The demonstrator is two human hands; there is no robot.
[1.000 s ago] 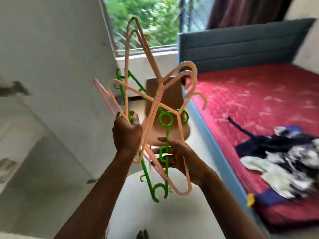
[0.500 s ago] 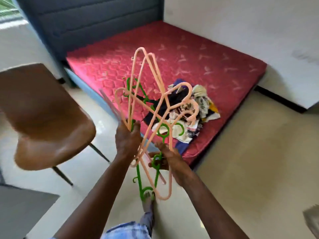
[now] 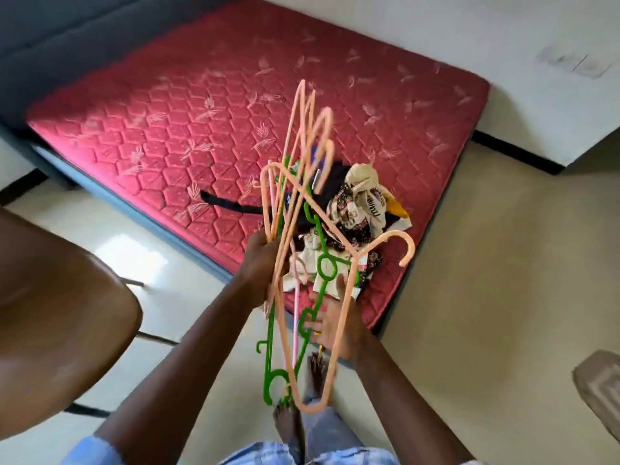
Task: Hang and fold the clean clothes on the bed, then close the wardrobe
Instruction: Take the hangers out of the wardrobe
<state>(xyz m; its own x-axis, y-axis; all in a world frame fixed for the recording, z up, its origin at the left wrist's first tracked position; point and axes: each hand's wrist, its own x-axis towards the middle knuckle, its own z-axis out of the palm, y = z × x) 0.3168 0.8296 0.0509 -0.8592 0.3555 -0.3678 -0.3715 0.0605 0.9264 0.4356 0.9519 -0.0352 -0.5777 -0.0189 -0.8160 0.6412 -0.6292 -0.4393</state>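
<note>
Both hands holding a tangle of hangers [image 3: 279,297] up in front of the clothes pile [image 3: 359,209] on the bed [image 3: 188,105].
Left hand [image 3: 263,263] is gripping the peach and green bars in a fist, forearm rising from near left. Right hand [image 3: 337,330] is lying palm-up under the bundle's near part, thumb pinching a green bar. Pile is sitting at the bed's near right corner. Brown chair [image 3: 50,297] is standing at left.
</note>
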